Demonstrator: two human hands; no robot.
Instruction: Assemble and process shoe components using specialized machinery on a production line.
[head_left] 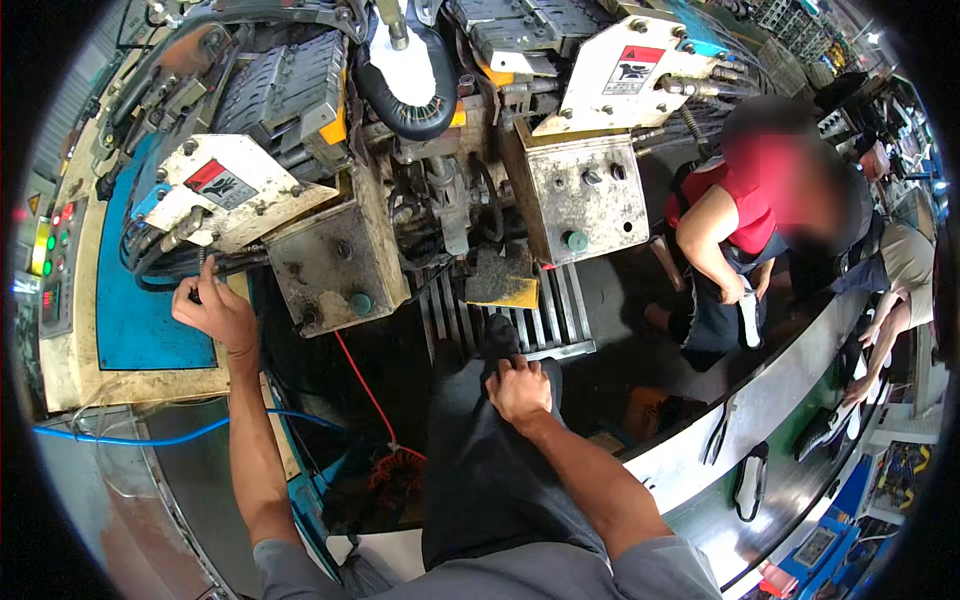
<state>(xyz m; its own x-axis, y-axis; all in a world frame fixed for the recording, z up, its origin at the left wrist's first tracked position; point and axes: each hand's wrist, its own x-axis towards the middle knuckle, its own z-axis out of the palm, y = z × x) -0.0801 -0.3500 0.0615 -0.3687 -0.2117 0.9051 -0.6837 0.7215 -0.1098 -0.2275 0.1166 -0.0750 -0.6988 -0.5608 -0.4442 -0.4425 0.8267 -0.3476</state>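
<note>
Step, seemingly: shoe (412,122) held in machine (590,200) | left hand (215,312) curled by hoses (150,268), grip cannot be told; right hand (520,390) laid loosely on trousers (475,435) | next: hose clearance needed, presumably

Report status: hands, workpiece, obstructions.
Left hand by hose fittings, contact unclear. Right hand on trousered leg. Black-and-white shoe piece in machine. Metal rod overlapping it.

Machine (443,195): grimy cream panels | Shoe (405,85): black, white underside up, rounded end nearest wearer, centred
</note>
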